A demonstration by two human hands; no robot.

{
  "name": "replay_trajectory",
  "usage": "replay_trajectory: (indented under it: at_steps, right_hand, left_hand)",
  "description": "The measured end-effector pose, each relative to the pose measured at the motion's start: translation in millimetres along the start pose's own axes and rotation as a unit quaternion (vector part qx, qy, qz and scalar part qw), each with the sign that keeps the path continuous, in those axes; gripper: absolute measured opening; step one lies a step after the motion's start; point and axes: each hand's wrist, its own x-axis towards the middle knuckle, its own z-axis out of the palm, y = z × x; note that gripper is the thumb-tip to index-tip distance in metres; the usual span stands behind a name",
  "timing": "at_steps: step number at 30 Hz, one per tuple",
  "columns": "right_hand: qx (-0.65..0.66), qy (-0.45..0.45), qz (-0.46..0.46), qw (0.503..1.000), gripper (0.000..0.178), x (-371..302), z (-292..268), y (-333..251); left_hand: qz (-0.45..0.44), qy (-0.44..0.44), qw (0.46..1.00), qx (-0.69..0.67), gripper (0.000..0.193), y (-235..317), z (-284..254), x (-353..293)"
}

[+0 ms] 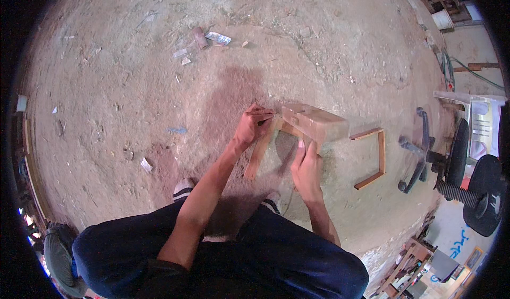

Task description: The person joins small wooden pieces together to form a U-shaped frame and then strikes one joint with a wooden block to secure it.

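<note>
A pale wooden block (314,119), its right end smeared by motion, is gripped near its lower edge by my right hand (306,169), thumb pointing up. Under the block stands a wooden frame (260,153) with a leg slanting down toward my feet; part of its top bar is hidden behind the block. My left hand (252,125) is closed in a pinch at the frame's upper corner. Something thin shows at its fingertips, too small to name, close to the block's left end.
A three-sided wooden frame (381,153) lies on the dirt floor to the right. Beyond it are an office chair's wheeled base (422,150) and black seat parts (482,195). Scraps, including a shiny wrapper (218,37) and a blue piece (177,130), litter the floor.
</note>
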Motion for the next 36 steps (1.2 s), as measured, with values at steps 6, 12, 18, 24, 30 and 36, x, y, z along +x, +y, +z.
replay_trajectory:
  at_steps: [6,12,18,24,30,36]
  right_hand:
    - [-0.116,0.092,-0.156,0.977,0.031,-5.0,8.9,20.5]
    - [-0.019,-0.057,-0.003,0.998,0.030,7.7,6.0,3.2]
    - [0.079,0.101,-0.146,0.981,0.032,-11.9,9.2,28.1]
    - [-0.059,-0.026,-0.053,0.997,0.034,-0.4,9.1,2.1]
    - [-0.097,0.168,-0.249,0.949,0.040,-3.4,18.1,26.7]
    - [-0.002,0.054,-0.089,0.995,0.033,-0.1,17.3,14.7]
  left_hand:
    - [-0.004,0.008,1.000,0.007,0.027,-0.5,9.0,3.2]
    - [-0.013,-0.012,1.000,-0.003,0.028,-8.0,0.9,-4.2]
    - [-0.017,-0.007,1.000,-0.020,0.033,4.4,6.2,2.2]
    - [-0.006,0.004,1.000,-0.023,0.032,0.0,-0.7,-5.8]
    - [-0.003,0.002,1.000,-0.022,0.035,-2.8,7.1,0.7]
    - [-0.028,-0.004,0.999,-0.028,0.034,-7.4,4.2,-3.0]
